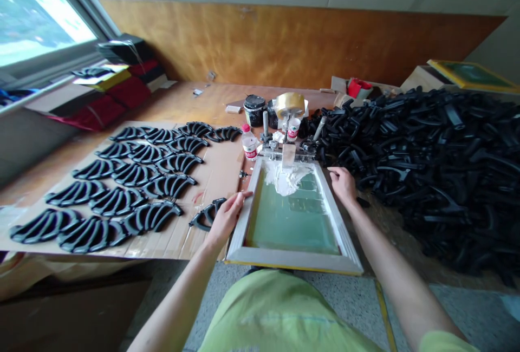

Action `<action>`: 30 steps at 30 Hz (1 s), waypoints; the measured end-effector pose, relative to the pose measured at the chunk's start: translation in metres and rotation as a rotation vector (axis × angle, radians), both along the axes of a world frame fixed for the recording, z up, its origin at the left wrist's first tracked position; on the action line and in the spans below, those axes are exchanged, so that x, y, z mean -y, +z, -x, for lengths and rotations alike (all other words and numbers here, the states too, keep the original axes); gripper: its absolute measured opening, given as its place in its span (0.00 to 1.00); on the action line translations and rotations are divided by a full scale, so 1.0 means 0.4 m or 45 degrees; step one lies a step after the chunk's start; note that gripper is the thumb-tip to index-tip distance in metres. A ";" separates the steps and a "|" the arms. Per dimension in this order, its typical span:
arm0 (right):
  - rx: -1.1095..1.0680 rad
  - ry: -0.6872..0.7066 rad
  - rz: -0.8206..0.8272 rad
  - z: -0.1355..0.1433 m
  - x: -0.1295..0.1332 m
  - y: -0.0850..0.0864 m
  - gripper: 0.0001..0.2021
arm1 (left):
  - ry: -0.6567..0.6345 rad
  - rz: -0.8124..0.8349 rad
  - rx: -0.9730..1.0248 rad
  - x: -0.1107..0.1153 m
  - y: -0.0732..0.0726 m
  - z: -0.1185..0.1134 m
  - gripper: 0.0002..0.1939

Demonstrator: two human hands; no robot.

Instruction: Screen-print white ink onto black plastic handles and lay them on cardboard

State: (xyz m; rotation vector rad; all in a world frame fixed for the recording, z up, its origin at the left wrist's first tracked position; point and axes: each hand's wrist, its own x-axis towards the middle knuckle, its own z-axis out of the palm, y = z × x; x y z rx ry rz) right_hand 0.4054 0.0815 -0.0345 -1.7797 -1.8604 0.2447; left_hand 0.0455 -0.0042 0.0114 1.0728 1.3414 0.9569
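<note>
A screen-printing frame [353,257] with a metal rim and green mesh lies flat before me. White ink [286,181] is smeared over the mesh's far end, beneath a pale block [288,155]. At the left rim, my left hand [228,215] has its fingers closed on the frame's edge. Beside that wrist, a black curved ribbed part [205,215] rests on cardboard, its right end hidden behind the hand. My right hand [343,185] is just off the right rim, index finger stretched out and the others partly bent, with nothing seen in it.
Rows of black curved parts [138,170] cover the cardboard [221,170] at left. On the right rises a large heap of black parts [442,141]. Behind the frame stand a bottle [249,145], an ink tub [254,109], a tape roll [289,103] and metal clamps [266,124].
</note>
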 end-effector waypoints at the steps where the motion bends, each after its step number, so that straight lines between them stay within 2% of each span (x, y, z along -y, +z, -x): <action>1: -0.020 -0.006 -0.083 0.017 -0.022 0.015 0.18 | -0.016 0.071 0.030 0.011 -0.037 0.001 0.34; 3: 0.001 0.118 -0.242 0.081 -0.066 0.042 0.22 | -0.016 0.166 0.088 0.025 -0.109 -0.005 0.42; 5: 0.106 0.305 -0.280 0.160 -0.105 0.062 0.27 | 0.018 0.197 0.092 0.027 -0.164 -0.014 0.45; 8: 0.250 0.378 -0.134 0.250 -0.137 0.071 0.22 | 0.057 0.194 0.046 0.024 -0.203 -0.022 0.42; 10: 0.311 0.387 0.014 0.275 -0.131 0.064 0.15 | 0.063 0.193 0.039 0.021 -0.208 -0.022 0.41; 13: 0.386 0.487 0.120 0.275 -0.081 0.040 0.05 | 0.085 0.202 0.033 0.019 -0.211 -0.020 0.39; 16: 0.403 0.663 0.052 0.249 -0.007 0.018 0.09 | 0.094 0.209 0.036 0.018 -0.220 -0.017 0.39; 18: 0.349 0.843 0.011 0.224 0.027 0.015 0.12 | 0.082 0.213 0.035 0.018 -0.229 -0.016 0.39; 20: 0.279 1.025 0.024 0.203 0.037 0.023 0.13 | 0.071 0.215 0.024 0.018 -0.236 -0.015 0.40; 22: 0.221 1.120 0.065 0.193 0.024 0.033 0.13 | 0.064 0.211 0.009 0.018 -0.241 -0.013 0.40; 24: 0.172 1.049 0.045 0.198 0.004 0.035 0.12 | 0.056 0.205 0.001 0.018 -0.243 -0.012 0.41; 27: 0.149 0.851 -0.111 0.218 0.003 0.014 0.12 | 0.057 0.201 0.005 0.018 -0.240 -0.011 0.41; 30: 0.165 0.917 -0.197 0.219 0.042 -0.010 0.15 | 0.059 0.202 0.019 0.021 -0.229 -0.012 0.41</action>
